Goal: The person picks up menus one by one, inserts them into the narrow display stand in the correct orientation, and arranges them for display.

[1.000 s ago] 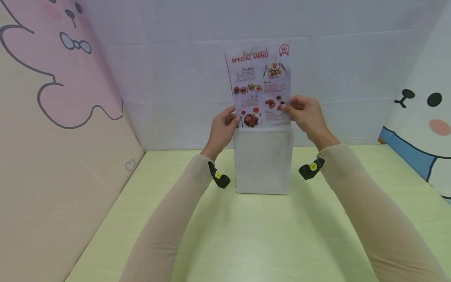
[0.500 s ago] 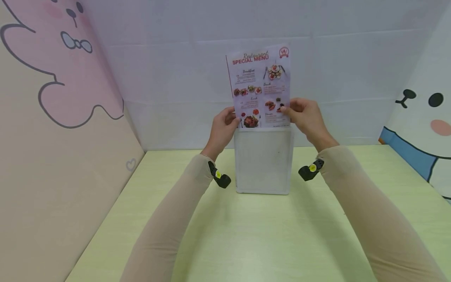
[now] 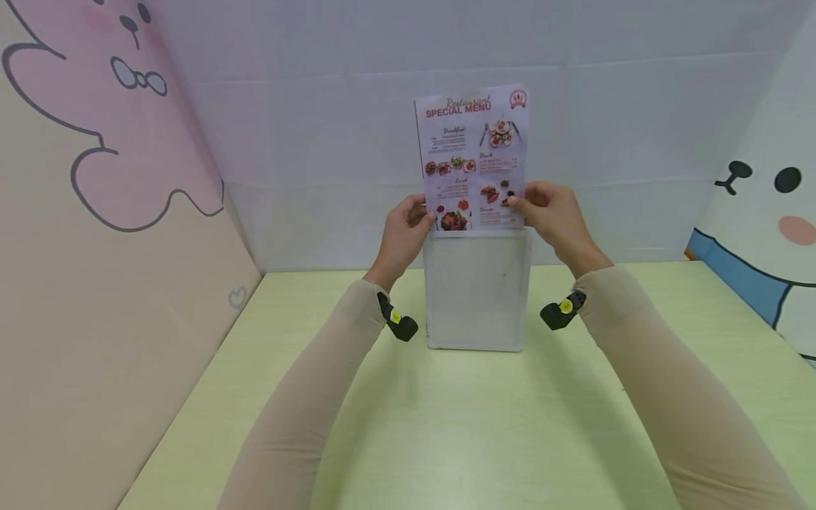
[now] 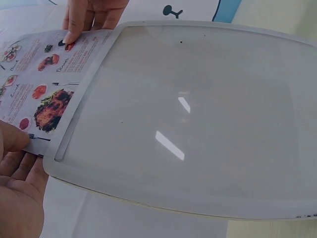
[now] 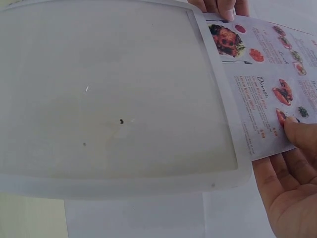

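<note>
A printed restaurant menu sheet [image 3: 473,159] stands upright above a white display frame [image 3: 477,294] with a clear front panel. The sheet's lower edge lies right at the frame's top edge and overlaps it in the head view. My left hand [image 3: 403,230] pinches the lower left edge of the sheet, thumb in front and fingers behind. On the opposite side my right hand [image 3: 557,219] pinches the sheet, its thumb on the printed face. In the left wrist view, the menu [image 4: 52,64] meets the frame's rim [image 4: 81,99]. The right wrist view has the menu [image 5: 257,84] beside the same rim.
The frame stands on a pale green table [image 3: 472,425]. Behind it hangs a creased white cloth [image 3: 319,127]. A wall with a pink cartoon figure [image 3: 146,142] rises at the left, and a white cartoon bear [image 3: 784,234] is at the right.
The menu's top has shifted slightly right and a little down. My right hand has lowered slightly, while my left hand and the frame stay nearly in place.
</note>
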Demonstrator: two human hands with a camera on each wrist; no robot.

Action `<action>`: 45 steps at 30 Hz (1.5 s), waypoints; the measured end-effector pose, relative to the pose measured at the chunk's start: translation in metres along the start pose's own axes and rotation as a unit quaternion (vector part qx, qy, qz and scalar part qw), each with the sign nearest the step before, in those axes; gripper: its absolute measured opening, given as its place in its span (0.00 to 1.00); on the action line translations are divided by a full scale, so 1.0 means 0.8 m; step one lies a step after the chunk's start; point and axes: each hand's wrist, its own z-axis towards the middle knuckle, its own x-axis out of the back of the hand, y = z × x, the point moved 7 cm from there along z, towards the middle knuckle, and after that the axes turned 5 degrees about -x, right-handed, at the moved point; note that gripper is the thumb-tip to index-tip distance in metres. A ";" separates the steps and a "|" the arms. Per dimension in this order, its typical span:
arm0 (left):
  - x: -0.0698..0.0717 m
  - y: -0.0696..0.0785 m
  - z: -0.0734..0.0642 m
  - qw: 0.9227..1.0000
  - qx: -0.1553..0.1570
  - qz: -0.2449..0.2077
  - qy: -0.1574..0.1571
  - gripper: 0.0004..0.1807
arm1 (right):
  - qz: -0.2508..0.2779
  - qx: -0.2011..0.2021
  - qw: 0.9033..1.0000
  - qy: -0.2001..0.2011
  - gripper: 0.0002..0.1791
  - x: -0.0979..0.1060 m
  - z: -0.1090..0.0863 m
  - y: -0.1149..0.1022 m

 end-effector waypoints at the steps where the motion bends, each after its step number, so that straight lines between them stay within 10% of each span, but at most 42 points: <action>1: 0.000 0.000 0.000 1.000 0.001 0.002 0.001 0.17 | 0.000 -0.002 1.000 -0.001 0.23 0.000 0.000 0.000; 45: -0.004 0.016 -0.014 0.999 0.021 0.016 0.022 0.16 | -0.048 0.010 0.998 -0.044 0.21 0.001 -0.006 -0.014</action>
